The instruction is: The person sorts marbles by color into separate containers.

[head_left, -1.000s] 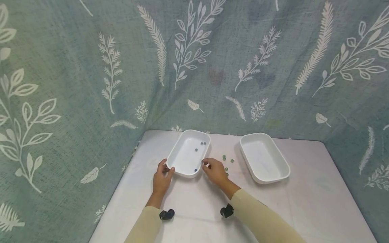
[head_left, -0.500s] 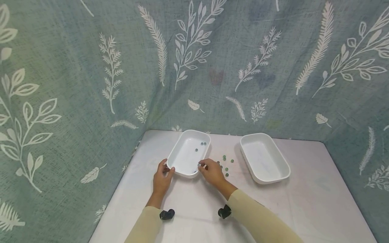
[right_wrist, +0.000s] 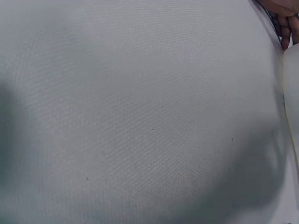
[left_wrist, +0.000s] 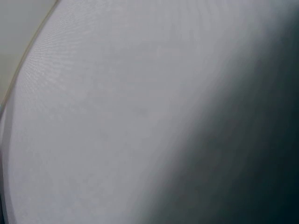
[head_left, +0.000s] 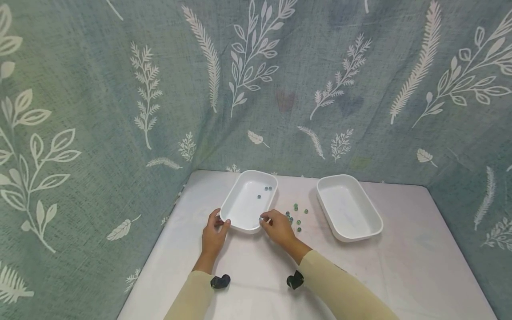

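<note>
A white rectangular tray (head_left: 244, 202) with rounded corners stands left of centre in the head view. My left hand (head_left: 213, 233) grips its near left corner, thumb at the front rim and fingers along the side. My right hand (head_left: 278, 225) is at the near right rim, thumb and index finger pinching a small bluish glass marble (head_left: 261, 218) just over the tray's inside. Three pale blue marbles (head_left: 259, 196) lie toward the tray's far right. Several green and bluish marbles (head_left: 298, 222) lie on the table right of my right hand. The left wrist view shows mostly white cloth.
A second white tray (head_left: 348, 209), with nothing inside, stands to the right on the white-covered table (head_left: 408, 258). A green leaf-patterned cloth (head_left: 280, 111) hangs behind and at both sides. A black wrist camera (head_left: 296, 280) sits on the right sleeve, with another on the left.
My right hand has moved slightly left over the tray rim with the marble, uncovering marbles on the table beside it. It now hides the marble in the tray's near corner. My left hand stays put.
</note>
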### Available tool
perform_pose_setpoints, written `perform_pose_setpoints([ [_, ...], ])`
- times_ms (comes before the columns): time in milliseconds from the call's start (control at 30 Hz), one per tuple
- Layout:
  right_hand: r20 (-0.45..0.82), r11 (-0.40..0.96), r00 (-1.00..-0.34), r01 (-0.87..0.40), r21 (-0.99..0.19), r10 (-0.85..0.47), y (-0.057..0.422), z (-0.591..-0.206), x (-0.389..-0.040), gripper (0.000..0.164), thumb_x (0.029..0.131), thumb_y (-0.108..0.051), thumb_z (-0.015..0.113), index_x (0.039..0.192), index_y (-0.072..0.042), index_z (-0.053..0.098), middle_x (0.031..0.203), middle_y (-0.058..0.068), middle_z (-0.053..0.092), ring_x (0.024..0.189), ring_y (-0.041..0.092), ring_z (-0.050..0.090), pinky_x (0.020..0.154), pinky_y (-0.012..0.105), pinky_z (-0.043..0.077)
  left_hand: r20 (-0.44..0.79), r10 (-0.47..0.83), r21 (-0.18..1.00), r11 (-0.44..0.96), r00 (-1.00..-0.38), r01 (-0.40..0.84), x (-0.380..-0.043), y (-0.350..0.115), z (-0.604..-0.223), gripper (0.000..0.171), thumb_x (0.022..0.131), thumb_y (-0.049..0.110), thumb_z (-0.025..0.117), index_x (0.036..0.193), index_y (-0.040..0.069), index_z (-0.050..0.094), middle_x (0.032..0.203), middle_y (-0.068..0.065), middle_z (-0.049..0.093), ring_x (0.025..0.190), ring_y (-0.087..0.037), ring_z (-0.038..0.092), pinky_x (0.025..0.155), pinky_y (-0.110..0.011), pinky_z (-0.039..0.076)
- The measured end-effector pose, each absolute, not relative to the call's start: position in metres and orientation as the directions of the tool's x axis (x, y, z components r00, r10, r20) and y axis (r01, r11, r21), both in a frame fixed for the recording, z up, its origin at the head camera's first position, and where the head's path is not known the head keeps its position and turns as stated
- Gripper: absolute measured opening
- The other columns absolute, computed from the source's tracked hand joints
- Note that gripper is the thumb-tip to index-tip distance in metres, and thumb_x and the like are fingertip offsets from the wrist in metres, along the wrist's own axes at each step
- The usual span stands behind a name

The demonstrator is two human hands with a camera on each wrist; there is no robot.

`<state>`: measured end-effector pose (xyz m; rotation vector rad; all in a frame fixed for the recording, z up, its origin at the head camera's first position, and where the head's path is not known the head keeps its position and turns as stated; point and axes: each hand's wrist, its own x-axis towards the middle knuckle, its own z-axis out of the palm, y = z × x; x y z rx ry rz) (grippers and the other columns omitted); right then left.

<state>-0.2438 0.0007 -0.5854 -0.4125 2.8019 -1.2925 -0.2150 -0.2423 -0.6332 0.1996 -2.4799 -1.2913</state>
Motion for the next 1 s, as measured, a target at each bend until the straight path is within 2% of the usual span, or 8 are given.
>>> perform_pose_setpoints([
  [233,0.074,0.62,-0.964,-0.221,-0.753,-0.254,0.0007,-0.589,-0.2424,0.019,0.094,-0.026,0.064,0.11,-0.016,0.068,0.095,-0.011,0.061,0.081,0.006,0.054,0.067,0.022,0.048,0.22,-0.284,0.815,0.579,-0.933,0.016,-0.2158,-0.2425,-0.6348,0.056,0.094,0.036,0.064,0.143,0.024,0.04,0.125,-0.012,0.062,0.104,-0.024,0.058,0.096,-0.048,0.04],
  [1000,0.069,0.61,-0.964,-0.217,-0.762,-0.258,0.0059,-0.5919,-0.2411,0.019,0.095,-0.027,0.063,0.111,-0.018,0.068,0.095,-0.012,0.06,0.079,0.007,0.053,0.066,0.023,0.048,0.213,-0.288,0.824,0.567,-0.934,0.013,-0.2175,-0.2438,-0.6365,0.056,0.094,0.035,0.065,0.143,0.025,0.04,0.124,-0.011,0.062,0.103,-0.025,0.059,0.093,-0.048,0.042],
])
